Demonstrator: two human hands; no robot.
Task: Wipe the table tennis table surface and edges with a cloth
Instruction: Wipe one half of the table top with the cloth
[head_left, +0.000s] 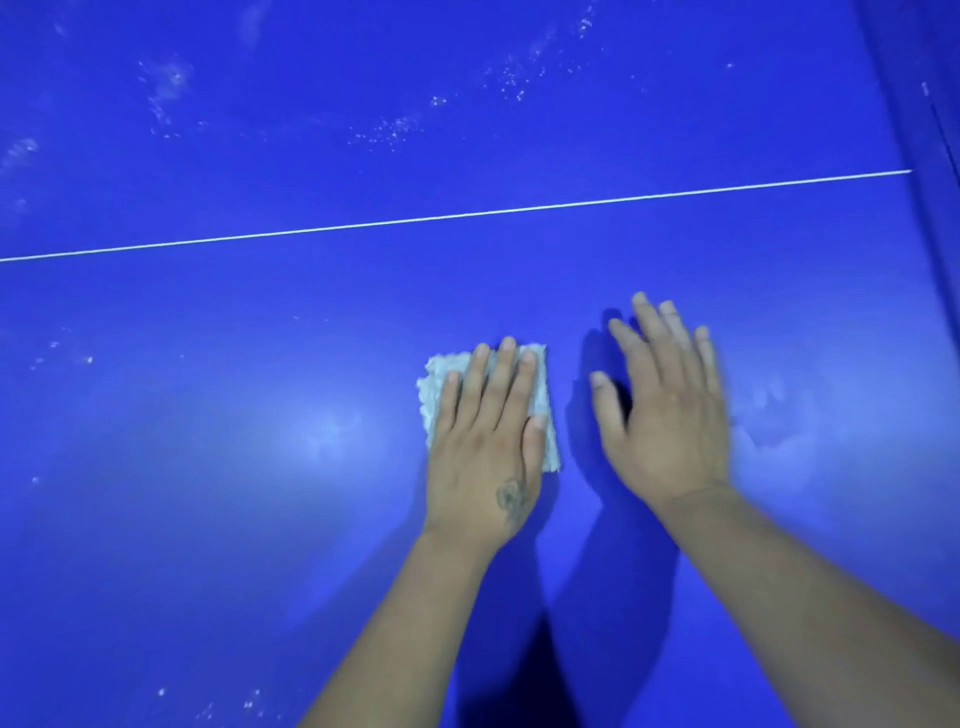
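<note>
Cloth (436, 387), a small pale folded pad, lies flat on the blue tabletop (208, 467) under the left hand (488, 436), fingers straight and pressing. It looks soft and light, best held by palm pressure. Right hand (662, 410) rests beside it, fingers spread, holding nothing.

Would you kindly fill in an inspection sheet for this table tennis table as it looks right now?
Surface: blue table tennis table, thin white line running across it; white specks scattered beyond the line and a few at near left.
Job's things: pale folded cloth lying flat on the table.
Clutter: nothing seen.
Grippers: left hand presses flat on the cloth, fingers straight; right hand open, fingers spread over bare table beside the cloth, blurred.
Cables: nothing seen.
Surroundings: table edge at far right; beyond it too dark to tell.
</note>
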